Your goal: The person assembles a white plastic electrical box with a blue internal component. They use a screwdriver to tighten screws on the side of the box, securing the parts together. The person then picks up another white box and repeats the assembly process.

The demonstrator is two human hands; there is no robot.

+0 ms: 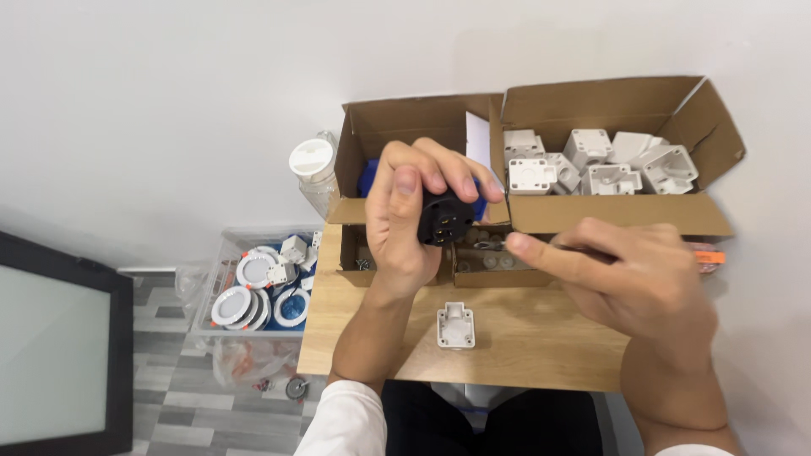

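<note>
Two bare hands raised over a small light-wood bench (524, 346), close before two open cardboard boxes. Left hand (405, 219) wrapped round a small black plastic socket insert with brass contacts (445, 218), thumb across the front, fingers curled over the top: grip closed on it, held just above the bench's far edge. Right hand (634, 279) pinched narrow on a thin dark-shafted screwdriver with an orange handle end (708, 256), tip aimed at the insert's face and about touching it. Probably light, rigid and a bit slick, that insert; best taken by its flat sides, clear of the contact face, firmly enough to resist twisting. Lying alone on the bench, one white plastic socket housing (455, 326). Piled in the right-hand cardboard box (617, 215), more white housings. Off to the left on the grey floor, a clear plastic bin of round white downlights (253, 291)
</note>
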